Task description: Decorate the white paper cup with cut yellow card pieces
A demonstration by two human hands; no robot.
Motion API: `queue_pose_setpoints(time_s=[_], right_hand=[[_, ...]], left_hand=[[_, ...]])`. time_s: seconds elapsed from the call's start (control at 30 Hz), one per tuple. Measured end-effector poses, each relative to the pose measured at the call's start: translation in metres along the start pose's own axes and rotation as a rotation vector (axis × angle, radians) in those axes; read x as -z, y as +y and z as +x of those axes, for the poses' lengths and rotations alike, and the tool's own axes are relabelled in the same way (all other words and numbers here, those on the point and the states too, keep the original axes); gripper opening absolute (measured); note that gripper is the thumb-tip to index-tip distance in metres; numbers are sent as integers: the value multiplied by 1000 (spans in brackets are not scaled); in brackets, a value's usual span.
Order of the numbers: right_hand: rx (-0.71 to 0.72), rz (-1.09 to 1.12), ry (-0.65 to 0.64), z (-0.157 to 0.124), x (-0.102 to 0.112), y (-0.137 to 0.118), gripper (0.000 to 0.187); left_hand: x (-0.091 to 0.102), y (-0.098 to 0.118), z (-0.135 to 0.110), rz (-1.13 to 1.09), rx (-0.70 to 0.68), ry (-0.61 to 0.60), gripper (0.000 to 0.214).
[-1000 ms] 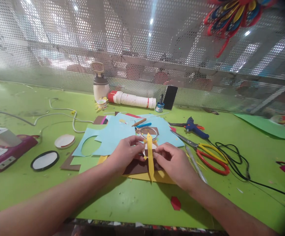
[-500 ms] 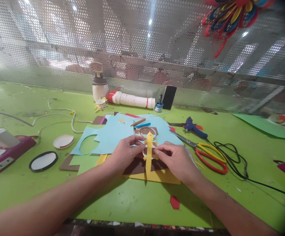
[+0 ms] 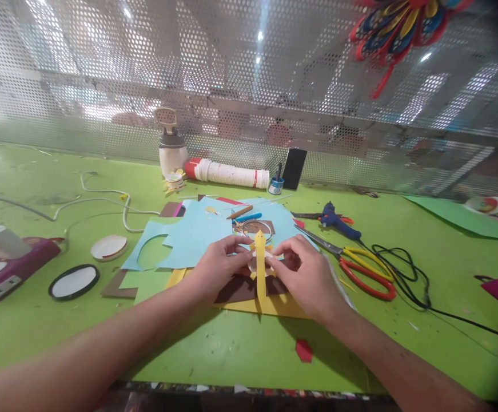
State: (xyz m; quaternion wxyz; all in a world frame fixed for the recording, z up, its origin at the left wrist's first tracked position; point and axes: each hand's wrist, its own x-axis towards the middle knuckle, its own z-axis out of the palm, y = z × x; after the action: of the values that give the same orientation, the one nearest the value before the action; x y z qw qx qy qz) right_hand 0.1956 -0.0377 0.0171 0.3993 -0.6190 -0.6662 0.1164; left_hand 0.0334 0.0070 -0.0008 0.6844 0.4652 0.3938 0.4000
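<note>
Between my hands is a small paper turtle with a white round body and little yellow feet. A long yellow paper strip [image 3: 261,280] runs down its middle, its pointed head with two eye dots at the top. My left hand [image 3: 223,263] pinches the turtle's left edge between thumb and fingers. From the right, my right hand [image 3: 306,272] grips the other side, its thumb and forefinger close to the strip. Below lie a dark brown sheet [image 3: 235,290] and a yellow sheet [image 3: 283,307]. Fingertips partly cover the white body.
Light blue paper [image 3: 206,229] with a cut-out circle lies behind. Scissors [image 3: 360,266] with red and yellow handles and a blue glue gun [image 3: 338,220] are at right, near a black cord [image 3: 403,277]. Left are a black-rimmed disc [image 3: 75,282] and a white lid [image 3: 109,248].
My right hand's fingers have shifted slightly up and curled closer around the turtle. The strip's lower end has swung a little to the right. My left hand stays nearly still.
</note>
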Motion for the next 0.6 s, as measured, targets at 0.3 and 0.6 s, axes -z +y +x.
queue_pose_setpoints(time_s=[0.3,0.6], right_hand=[[-366,535,-242,5,2,7,31],[-496,640,-413,0,-6,2,21]], left_hand=[[2,10,-2,19,1,31,32],[1,11,-4,-23,-9,-5,33]])
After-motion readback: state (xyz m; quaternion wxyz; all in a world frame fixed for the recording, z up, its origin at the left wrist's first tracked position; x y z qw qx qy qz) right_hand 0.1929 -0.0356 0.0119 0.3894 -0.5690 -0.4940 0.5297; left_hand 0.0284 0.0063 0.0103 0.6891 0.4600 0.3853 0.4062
